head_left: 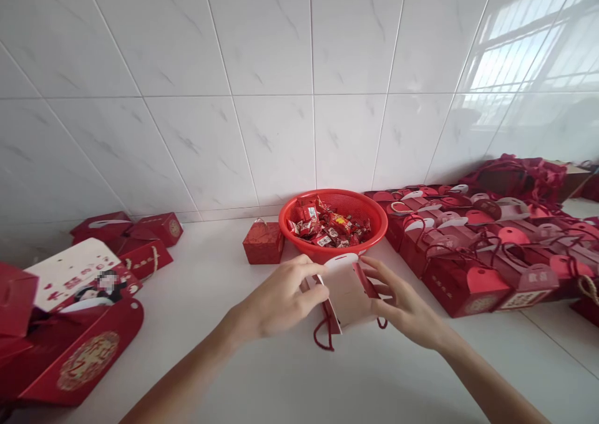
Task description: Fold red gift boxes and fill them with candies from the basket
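Between my hands is a small red gift box [352,292] with a pale inside and dark red cord handles, its flaps standing up. My left hand [294,293] grips its left side, thumb and fingers closed on the flap. My right hand [400,296] holds the right side, fingers bent around the edge. Just behind the box stands a red plastic basket [334,249] holding many wrapped candies [327,224]. A small closed red box [263,242] sits left of the basket.
Rows of red gift boxes [482,280] with cord handles fill the counter's right side. At left lie several more red boxes [154,227] and a large open red box [84,361] beside a white printed card [75,271]. A tiled wall [271,137] borders the white counter [210,262].
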Demonstrator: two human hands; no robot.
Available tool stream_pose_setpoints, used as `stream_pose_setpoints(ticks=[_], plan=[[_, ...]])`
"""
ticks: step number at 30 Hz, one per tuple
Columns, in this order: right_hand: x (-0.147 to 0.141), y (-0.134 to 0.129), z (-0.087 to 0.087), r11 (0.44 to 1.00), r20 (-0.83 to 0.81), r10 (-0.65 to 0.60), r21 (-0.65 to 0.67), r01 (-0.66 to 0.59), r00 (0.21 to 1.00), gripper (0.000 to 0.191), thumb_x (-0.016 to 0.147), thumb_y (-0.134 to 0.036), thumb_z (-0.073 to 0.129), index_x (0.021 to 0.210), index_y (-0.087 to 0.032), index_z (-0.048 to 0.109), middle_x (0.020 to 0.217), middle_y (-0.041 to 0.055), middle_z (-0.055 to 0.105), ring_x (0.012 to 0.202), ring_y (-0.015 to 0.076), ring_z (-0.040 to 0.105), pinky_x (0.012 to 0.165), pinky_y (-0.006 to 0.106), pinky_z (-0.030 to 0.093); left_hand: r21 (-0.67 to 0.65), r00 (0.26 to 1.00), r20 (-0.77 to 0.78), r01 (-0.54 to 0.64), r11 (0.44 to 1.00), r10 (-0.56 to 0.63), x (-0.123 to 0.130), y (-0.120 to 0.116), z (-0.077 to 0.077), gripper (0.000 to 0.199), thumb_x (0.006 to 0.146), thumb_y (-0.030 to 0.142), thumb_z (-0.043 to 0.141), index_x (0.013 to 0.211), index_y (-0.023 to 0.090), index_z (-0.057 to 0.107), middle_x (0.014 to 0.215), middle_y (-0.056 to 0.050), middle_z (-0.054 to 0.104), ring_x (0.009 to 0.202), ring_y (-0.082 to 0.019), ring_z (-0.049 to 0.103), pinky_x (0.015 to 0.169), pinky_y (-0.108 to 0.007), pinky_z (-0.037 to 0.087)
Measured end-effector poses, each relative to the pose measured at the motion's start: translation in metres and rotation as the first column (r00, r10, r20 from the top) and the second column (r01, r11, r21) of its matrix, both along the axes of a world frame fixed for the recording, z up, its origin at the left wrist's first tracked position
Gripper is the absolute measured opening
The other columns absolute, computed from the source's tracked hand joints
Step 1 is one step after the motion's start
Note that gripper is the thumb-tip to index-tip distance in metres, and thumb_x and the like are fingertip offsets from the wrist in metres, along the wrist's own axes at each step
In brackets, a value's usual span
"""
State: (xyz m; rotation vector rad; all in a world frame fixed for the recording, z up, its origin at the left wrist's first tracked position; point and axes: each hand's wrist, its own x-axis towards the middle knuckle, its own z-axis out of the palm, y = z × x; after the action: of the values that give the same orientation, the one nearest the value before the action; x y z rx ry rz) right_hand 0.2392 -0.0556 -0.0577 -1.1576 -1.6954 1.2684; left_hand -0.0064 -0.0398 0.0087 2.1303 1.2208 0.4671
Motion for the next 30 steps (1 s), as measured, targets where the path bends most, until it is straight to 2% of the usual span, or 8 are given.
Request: stream_pose_setpoints(ticks=[3,6,8,13,17,23,26,30], plan=[[0.002,0.001,0.004,0.997,-0.002,-0.074,-0.008,0.074,0.997,0.06,0.088,-0.041,0.053,0.145,-0.027,0.039,0.122,0.0106,0.063,0.104,0.027,0.064,0.081,0.04,0.057,0.063,0.997,-0.049,-0.052,0.997,0.055,-0.001,0.003,0.0,0.033,0.09,0.044,0.054,0.109,0.024,0.072,0.104,-0.005,0.062,0.086,-0.021,0.064,0.077,-0.032,0.052],[0.002,0.005,0.004,0.993,-0.011,-0.102,-0.057,0.101,0.995,0.057,0.091,-0.047,0.047,0.144,-0.027,0.04,0.097,0.0059,0.066,0.092,0.0248,0.065,0.079,0.041,0.058,0.052,0.995,-0.093,-0.026,0.998,0.031,-0.007,0.01,-0.003,0.032,0.086,0.032,0.055,0.114,0.026,0.07,0.111,-0.004,0.063,0.083,-0.018,0.063,0.073,-0.03,0.051],[0.002,0.008,0.001,0.994,-0.067,-0.061,-0.094,0.055,0.996,0.06,0.09,-0.05,0.049,0.145,-0.026,0.04,0.089,0.0037,0.064,0.086,0.0234,0.066,0.077,0.041,0.059,0.004,0.989,-0.148,0.016,1.0,-0.015,-0.013,0.014,-0.002,0.045,0.082,0.023,0.053,0.125,0.029,0.066,0.118,-0.004,0.063,0.08,-0.017,0.063,0.07,-0.028,0.049],[0.007,0.015,-0.008,0.978,-0.167,0.055,-0.191,-0.087,0.984,0.065,0.087,-0.054,0.058,0.142,-0.025,0.039,0.093,0.0041,0.069,0.077,0.0196,0.066,0.073,0.037,0.057,-0.067,0.957,-0.266,0.105,0.992,-0.119,-0.034,0.025,0.005,0.072,0.078,0.021,0.054,0.148,0.035,0.047,0.123,-0.004,0.063,0.096,-0.021,0.063,0.072,-0.025,0.049],[0.01,0.018,-0.016,0.968,-0.187,0.109,-0.205,-0.147,0.976,0.063,0.087,-0.057,0.062,0.138,-0.024,0.043,0.1,0.0062,0.071,0.086,0.0198,0.066,0.077,0.035,0.054,-0.169,0.937,-0.285,0.161,0.972,-0.204,-0.05,0.038,0.003,0.089,0.074,0.027,0.063,0.156,0.037,0.029,0.13,-0.004,0.062,0.1,-0.023,0.064,0.077,-0.026,0.051],[0.008,0.029,-0.033,0.973,-0.092,0.184,-0.123,-0.194,0.979,0.061,0.088,-0.061,0.061,0.133,-0.021,0.05,0.082,0.0025,0.068,0.075,0.0175,0.063,0.073,0.033,0.05,-0.334,0.925,-0.204,0.243,0.911,-0.321,-0.056,0.063,-0.013,0.102,0.066,0.04,0.078,0.156,0.033,0.03,0.133,-0.005,0.063,0.105,-0.026,0.064,0.083,-0.029,0.051],[0.016,0.041,-0.02,0.974,0.023,0.224,-0.049,-0.223,0.974,0.06,0.084,-0.063,0.063,0.123,-0.017,0.06,0.082,0.0055,0.07,0.075,0.0188,0.065,0.07,0.033,0.052,-0.416,0.931,-0.102,0.28,0.865,-0.351,-0.058,0.069,-0.014,0.105,0.067,0.043,0.08,0.157,0.031,0.027,0.136,-0.006,0.062,0.107,-0.026,0.065,0.085,-0.029,0.052],[0.032,0.063,0.029,0.981,0.113,0.082,0.167,-0.1,0.99,0.045,0.086,-0.057,0.064,0.102,-0.016,0.07,0.086,0.0078,0.072,0.075,0.0186,0.067,0.07,0.032,0.054,-0.359,0.951,-0.15,0.201,0.911,-0.269,-0.065,0.064,-0.001,0.093,0.073,0.052,0.078,0.153,0.03,0.037,0.121,-0.006,0.069,0.108,-0.025,0.065,0.092,-0.032,0.052]])
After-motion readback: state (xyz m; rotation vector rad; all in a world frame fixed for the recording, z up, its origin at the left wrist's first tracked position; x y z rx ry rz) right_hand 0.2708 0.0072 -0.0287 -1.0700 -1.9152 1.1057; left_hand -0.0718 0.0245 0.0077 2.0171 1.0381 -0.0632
